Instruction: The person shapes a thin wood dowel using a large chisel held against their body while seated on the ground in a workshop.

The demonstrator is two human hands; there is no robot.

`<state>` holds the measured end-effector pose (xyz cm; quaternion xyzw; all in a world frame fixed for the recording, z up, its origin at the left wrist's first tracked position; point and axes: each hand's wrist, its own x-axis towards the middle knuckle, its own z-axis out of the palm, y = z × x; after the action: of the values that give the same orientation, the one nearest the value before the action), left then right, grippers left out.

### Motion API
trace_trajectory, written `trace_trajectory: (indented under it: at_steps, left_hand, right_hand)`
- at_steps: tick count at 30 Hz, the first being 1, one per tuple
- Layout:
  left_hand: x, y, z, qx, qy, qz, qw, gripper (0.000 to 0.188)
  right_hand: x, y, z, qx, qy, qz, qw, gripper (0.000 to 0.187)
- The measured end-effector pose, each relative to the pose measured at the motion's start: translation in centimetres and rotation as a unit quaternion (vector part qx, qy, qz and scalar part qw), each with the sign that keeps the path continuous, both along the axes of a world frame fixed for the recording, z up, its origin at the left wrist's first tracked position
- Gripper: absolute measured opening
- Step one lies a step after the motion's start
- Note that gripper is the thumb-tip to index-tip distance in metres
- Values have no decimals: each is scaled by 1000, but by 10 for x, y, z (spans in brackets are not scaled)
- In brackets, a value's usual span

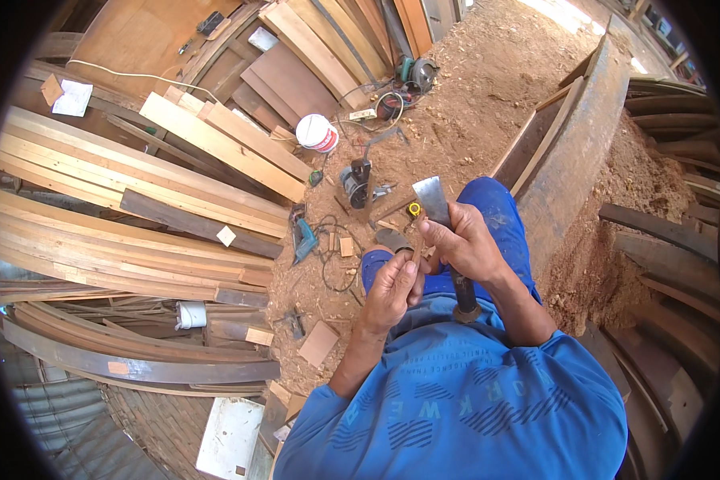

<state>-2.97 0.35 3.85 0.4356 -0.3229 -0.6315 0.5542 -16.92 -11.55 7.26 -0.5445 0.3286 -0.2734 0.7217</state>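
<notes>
A wide chisel is in my right hand, its flat steel blade pointing up and away from me. Its dark handle runs down below the hand toward my blue shirt. My left hand is closed, pinching a small thin sliver of wood between thumb and fingers. The sliver stands just left of the chisel, close to my right thumb; whether they touch I cannot tell. Both hands are held above my lap, over blue trousers.
Sawdust covers the floor. A teal drill, a corded power tool and a circular saw lie there with trailing cords. Long planks are stacked left. A white bucket stands ahead; a large timber beam rises right.
</notes>
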Motion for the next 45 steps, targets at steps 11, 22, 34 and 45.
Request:
trace_trajectory:
  at_steps: [11, 22, 34, 45]
  left_hand:
    - [16, -22, 1, 16, 54, 91, 994, 29]
    - [34, -16, 4, -28, -206, 69, 976, 37]
    - [32, 2, -7, 43, -4, 114, 993, 34]
    - [33, -21, 13, -94, -215, 73, 969, 29]
  right_hand:
    - [24, 32, 5, 256, -222, -109, 935, 15]
    - [28, 68, 21, 306, -169, 33, 936, 16]
    - [11, 46, 28, 258, -163, -107, 946, 14]
    - [25, 72, 27, 289, -154, 48, 944, 13]
